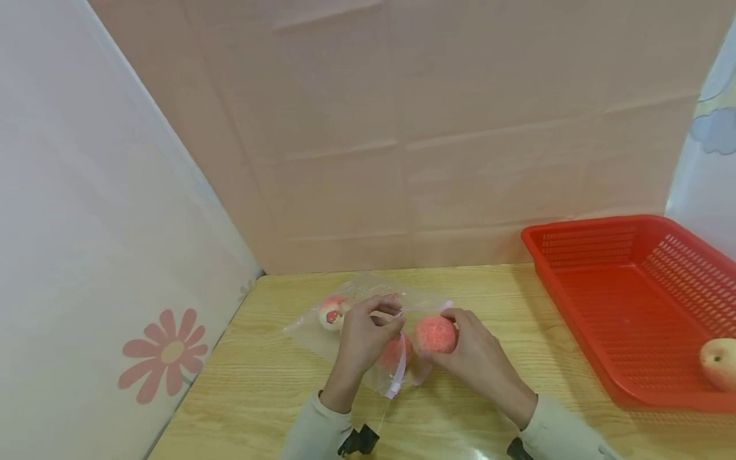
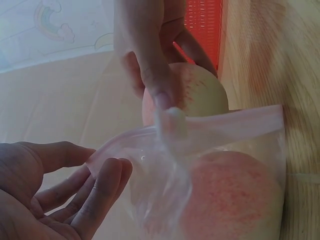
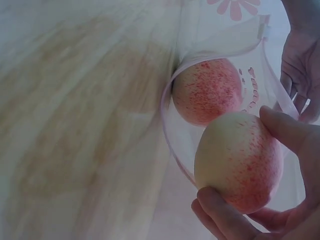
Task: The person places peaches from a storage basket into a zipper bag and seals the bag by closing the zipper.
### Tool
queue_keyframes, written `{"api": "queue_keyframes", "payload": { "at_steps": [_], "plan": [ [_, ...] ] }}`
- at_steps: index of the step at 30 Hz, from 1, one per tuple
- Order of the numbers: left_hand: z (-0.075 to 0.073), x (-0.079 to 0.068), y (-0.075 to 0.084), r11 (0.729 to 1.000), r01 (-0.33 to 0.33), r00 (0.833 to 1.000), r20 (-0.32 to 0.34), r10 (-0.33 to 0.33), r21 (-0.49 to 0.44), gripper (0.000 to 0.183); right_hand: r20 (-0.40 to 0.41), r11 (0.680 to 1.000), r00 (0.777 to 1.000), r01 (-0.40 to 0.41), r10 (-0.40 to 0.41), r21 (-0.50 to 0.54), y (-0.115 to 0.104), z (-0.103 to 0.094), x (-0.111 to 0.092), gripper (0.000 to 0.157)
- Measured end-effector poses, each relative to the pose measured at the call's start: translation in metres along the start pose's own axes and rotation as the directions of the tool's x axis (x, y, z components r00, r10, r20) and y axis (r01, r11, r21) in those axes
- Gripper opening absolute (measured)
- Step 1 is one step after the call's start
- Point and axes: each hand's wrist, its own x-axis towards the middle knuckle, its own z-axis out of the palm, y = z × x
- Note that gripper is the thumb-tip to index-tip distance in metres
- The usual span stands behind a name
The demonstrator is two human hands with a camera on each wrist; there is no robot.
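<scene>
A clear zip bag (image 1: 307,329) with a pink zip strip lies on the table, its mouth spread towards the right. Peaches show inside it, one farther back (image 1: 332,313) and another near the mouth (image 3: 207,92). My left hand (image 1: 365,335) pinches the upper edge of the mouth between thumb and fingers, seen closely in the left wrist view. In my right hand (image 1: 483,351) is a pink and cream peach (image 3: 239,162), gripped by thumb and fingertips right at the opening. It overlaps the mouth's rim in the right wrist view.
A red plastic basket (image 1: 566,326) stands at the right of the wooden table (image 1: 224,390), with a peach (image 1: 720,363) at its near right side. Behind the table rises a covered wall (image 1: 345,160); a pale wall with a flower print (image 1: 172,351) borders the left.
</scene>
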Motion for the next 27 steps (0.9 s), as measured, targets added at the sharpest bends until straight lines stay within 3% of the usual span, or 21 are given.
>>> {"api": "queue_keyframes", "payload": {
  "at_steps": [6, 19, 27],
  "plan": [
    [0.003, 0.000, -0.002, 1.000, -0.014, 1.000, -0.010, 0.014, 0.017, 0.014, -0.027, 1.000, 1.000, 0.000, 0.000, -0.013, 0.000, 0.005, 0.003, 0.074],
    [0.005, 0.004, -0.002, 0.996, -0.047, 0.999, -0.008, 0.048, 0.070, 0.012, -0.040, 0.997, 0.996, -0.081, 0.082, 0.019, -0.004, 0.014, 0.010, 0.080],
    [0.007, 0.004, -0.007, 0.997, -0.051, 0.999, -0.008, 0.051, 0.064, 0.015, -0.031, 0.998, 0.998, -0.049, 0.051, 0.050, -0.004, 0.018, 0.008, 0.075]
  ]
}}
